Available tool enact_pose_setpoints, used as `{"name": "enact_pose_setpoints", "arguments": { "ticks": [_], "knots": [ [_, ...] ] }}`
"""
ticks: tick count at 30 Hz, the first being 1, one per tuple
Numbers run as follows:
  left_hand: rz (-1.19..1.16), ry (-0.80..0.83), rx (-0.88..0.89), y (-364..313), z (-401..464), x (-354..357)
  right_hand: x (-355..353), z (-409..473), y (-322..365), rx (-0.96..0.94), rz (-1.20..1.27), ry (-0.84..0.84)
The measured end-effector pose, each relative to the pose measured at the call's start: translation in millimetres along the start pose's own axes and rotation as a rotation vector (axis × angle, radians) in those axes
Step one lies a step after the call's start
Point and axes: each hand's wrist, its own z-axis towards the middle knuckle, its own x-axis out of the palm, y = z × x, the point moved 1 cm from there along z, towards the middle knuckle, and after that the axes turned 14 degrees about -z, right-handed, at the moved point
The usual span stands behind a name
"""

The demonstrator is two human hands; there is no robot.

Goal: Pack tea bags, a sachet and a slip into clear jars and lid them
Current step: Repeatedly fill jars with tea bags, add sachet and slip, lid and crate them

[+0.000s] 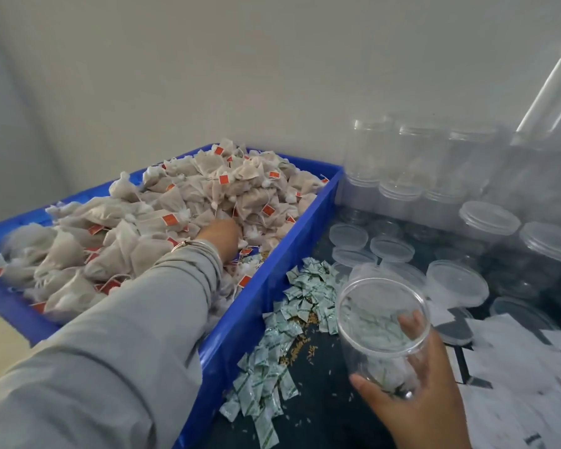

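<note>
Clear plastic jar (384, 335) sits nearest, tilted, open-mouthed, gripped by the right hand (415, 393) with fingers wrapped around it; sachets (292, 306) lie scattered beside the blue crate (266, 286); farther in, the left hand (221, 236) digs into tea bags (162, 215), its fingers hidden, grip unclear.

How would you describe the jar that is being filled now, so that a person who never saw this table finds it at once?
Start at the big blue crate heaped with tea bags, then look right across the strip of small green-and-white sachets. There the right hand holds a clear jar, open mouth toward the camera. Unlike the jars stacked by the wall, it is off the table, lidless and in a hand.
</note>
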Motion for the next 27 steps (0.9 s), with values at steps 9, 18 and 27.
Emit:
{"name": "enact_pose_setpoints", "arguments": {
  "ticks": [9, 18, 27],
  "knots": [
    [-0.518, -0.096, 0.007, -0.9, -2.0, -33.3, 2.1, 0.1, 1.1, 0.072, 0.018, 0.015],
    [-1.45, 0.424, 0.39, -76.9, -70.3, -70.6, 15.8, 7.9, 14.9, 0.215, 0.205, 0.112],
    [-1.062, 0.691, 0.606, -102.9, -98.9, -45.3, 20.5, 15.1, 25.8, 0.153, 0.104, 0.079]
  ]
}}
